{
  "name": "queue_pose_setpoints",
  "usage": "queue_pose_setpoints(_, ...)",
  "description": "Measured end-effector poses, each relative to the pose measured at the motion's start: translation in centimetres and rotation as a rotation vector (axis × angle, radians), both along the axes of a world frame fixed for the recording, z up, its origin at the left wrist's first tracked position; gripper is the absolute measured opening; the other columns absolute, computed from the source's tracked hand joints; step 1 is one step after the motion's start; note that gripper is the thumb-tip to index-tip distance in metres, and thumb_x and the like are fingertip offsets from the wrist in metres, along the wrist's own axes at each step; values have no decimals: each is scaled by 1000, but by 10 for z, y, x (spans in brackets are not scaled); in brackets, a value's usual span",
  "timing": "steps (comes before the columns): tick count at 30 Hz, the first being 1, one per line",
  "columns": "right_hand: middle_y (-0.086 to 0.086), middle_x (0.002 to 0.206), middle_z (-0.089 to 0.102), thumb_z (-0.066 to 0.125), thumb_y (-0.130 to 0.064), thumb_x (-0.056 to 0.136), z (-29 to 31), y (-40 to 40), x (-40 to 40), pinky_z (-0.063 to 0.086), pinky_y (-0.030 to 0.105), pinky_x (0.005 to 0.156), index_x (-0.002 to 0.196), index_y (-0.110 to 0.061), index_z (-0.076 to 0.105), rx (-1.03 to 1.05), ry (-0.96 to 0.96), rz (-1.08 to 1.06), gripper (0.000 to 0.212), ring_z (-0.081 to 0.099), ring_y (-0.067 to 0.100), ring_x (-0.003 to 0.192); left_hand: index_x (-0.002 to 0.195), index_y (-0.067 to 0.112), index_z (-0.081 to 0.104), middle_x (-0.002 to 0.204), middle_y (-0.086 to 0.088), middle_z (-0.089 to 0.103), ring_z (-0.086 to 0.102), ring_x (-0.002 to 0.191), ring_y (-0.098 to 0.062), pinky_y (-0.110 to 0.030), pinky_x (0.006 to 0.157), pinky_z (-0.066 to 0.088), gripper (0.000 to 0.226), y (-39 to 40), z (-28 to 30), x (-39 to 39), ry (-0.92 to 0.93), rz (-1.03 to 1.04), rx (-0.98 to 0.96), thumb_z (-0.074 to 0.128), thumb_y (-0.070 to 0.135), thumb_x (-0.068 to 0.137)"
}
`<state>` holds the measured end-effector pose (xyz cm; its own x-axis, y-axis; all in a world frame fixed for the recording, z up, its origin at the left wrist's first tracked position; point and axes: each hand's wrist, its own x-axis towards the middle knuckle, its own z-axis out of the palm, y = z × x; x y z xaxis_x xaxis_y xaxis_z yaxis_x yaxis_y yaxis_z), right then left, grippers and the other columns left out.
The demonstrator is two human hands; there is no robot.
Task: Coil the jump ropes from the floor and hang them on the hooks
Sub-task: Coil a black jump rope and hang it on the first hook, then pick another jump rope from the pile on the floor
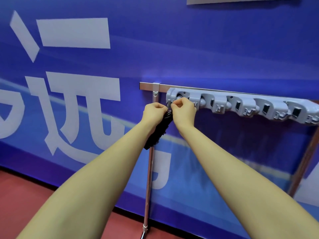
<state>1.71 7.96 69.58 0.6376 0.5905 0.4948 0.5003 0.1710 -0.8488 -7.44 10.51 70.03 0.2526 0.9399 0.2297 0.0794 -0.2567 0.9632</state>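
Both hands raised together at the left end of a grey plastic hook rack (241,105). Left hand (154,112) curled around the top of a black coiled jump rope (159,130), fingers closed over the bundle, knuckles toward the wall. Right hand (183,110) just beside, touching the left, thumb and fingertips pinched on a thin loop of the same rope at the first hook (170,102). Whether the loop already sits over that hook: cannot tell, fingers in the way.

Below the grip, the dark bundle hanging down at a slant between the two wrists, lower end against a shiny metal pole (149,169). Pole running straight down from the grip to a red floor (25,195), with a white tie near the foot.

Just above the grip, a horizontal metal bar (148,86) with a bracket and screw joining the pole. To the right of the grip, the rack stretching away along the bar, a row of rounded clamps and small folding hooks, each one bare. Far right, a second pole (303,163) slanting down.

Behind everything, a blue banner (189,49) with large white characters to the left of the grip. Top right, the edge of a pale sheet (241,0).
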Motion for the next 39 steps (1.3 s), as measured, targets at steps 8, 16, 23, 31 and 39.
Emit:
queue_pose_setpoints(8,7,118,48,46,0,89,-34,-32,-13,38,23,78,109,-7,60,-1,-186,-27,25,48,15,95,123,12,54,109,-6,59,54,85,-21,-33,78,48,31,-21,-35,-15,163,87,178,44,12,94)
queue_pose_setpoints(16,8,105,63,45,0,87,-132,-85,-22,34,21,70,98,-8,64,-210,-94,27,24,53,17,89,110,8,59,107,-9,63,59,99,-26,-27,73,41,24,-70,-124,-42,277,50,55,44,12,92)
queue_pose_setpoints(23,2,84,62,42,1,84,-256,-112,-22,49,31,67,89,-15,62,-438,21,97,26,64,30,84,101,9,59,87,-4,61,55,73,-20,-14,46,40,18,-97,-246,-49,416,-51,-106,44,11,92)
queue_pose_setpoints(31,3,75,62,42,0,84,-429,-114,2,53,41,77,88,-10,65,-710,70,147,25,63,29,75,90,12,60,85,-6,63,56,80,-21,-22,68,38,11,-92,-422,-33,578,-120,-337,49,12,91)
queue_pose_setpoints(39,14,95,69,49,2,87,-594,-93,29,37,22,71,95,-2,68,-1004,40,271,21,60,24,85,97,4,61,95,-13,67,55,78,-25,-27,69,41,15,-65,-586,-23,753,-212,-440,47,8,92)
